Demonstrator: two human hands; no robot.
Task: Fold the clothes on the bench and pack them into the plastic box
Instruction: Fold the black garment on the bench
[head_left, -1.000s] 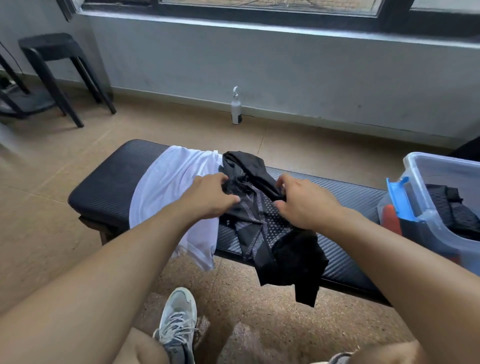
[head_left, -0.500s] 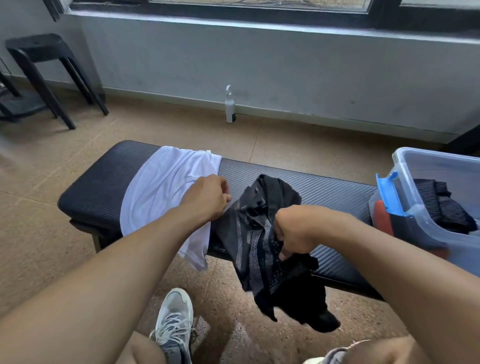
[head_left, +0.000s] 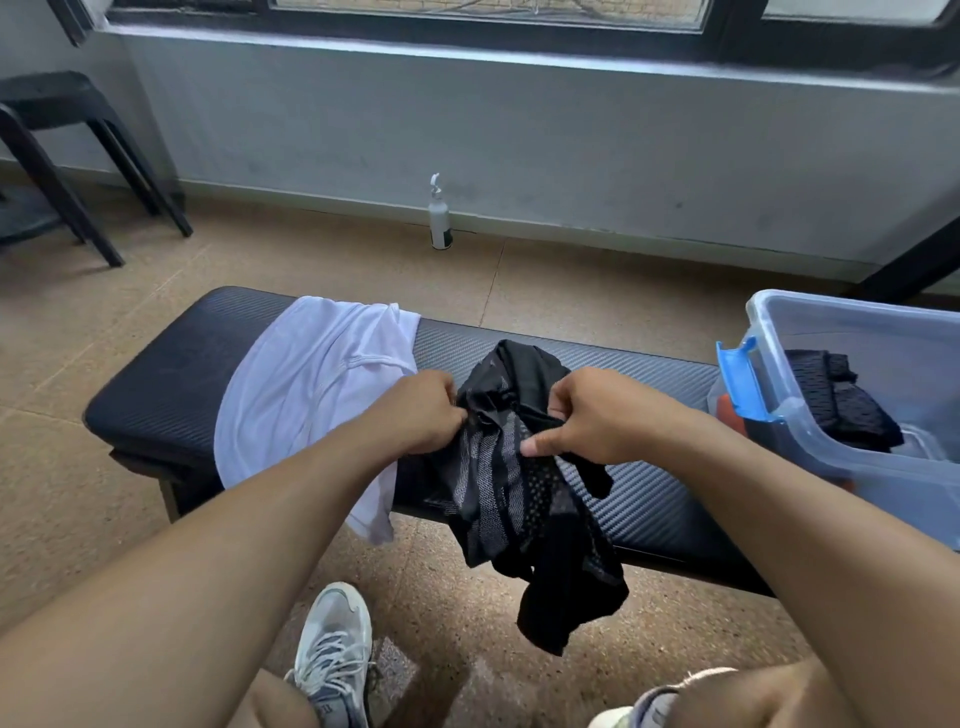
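A crumpled black patterned garment (head_left: 511, 488) lies across the middle of the black padded bench (head_left: 156, 379) and hangs over its near edge. My left hand (head_left: 421, 410) grips its left upper part and my right hand (head_left: 582, 421) grips its right upper part, both fists closed on the cloth. A white shirt (head_left: 311, 384) is spread on the bench to the left, beside my left hand. The clear plastic box (head_left: 852, 332) with a blue latch (head_left: 743, 379) stands at the bench's right end and holds a folded black mesh garment (head_left: 836, 400).
A white spray bottle (head_left: 440, 218) stands on the floor by the wall behind the bench. Black stools (head_left: 78, 150) are at the far left. My grey sneaker (head_left: 335, 649) rests on the tiled floor in front of the bench.
The black garment was shifted right, away from the white shirt. My left hand came back onto it from the white shirt, and both hands now bunch its top together.
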